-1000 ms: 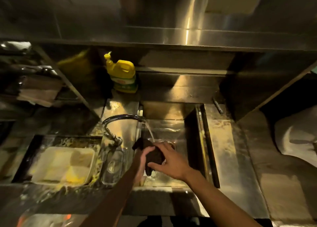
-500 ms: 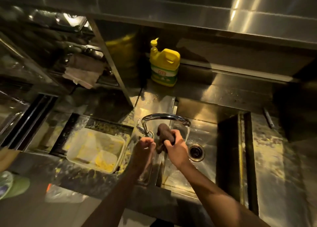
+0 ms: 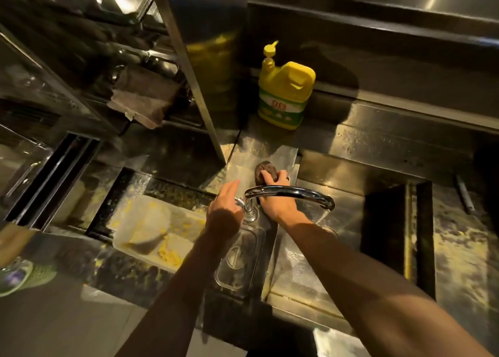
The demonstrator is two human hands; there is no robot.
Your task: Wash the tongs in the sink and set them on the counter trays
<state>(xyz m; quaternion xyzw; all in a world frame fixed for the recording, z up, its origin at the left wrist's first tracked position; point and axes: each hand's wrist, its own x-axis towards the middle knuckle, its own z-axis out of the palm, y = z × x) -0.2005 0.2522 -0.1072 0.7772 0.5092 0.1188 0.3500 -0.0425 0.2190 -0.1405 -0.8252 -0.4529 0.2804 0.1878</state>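
Observation:
My right hand grips a dark scrubbing pad and holds it down on the steel ledge behind the tap, left of the sink. The chrome tap arcs over that hand toward the basin. My left hand rests at the tap's lever near its base, fingers fairly straight. No tongs are visible anywhere in view.
A yellow detergent jug stands on the back ledge. A clear lid lies on the counter beside the sink. To the left sits a plastic container with yellow food scraps. A cloth hangs on the left shelf.
The water stream has stopped. My right hand carried the dark pad from the sink up onto the ledge behind the tap. My left hand moved to the tap lever.

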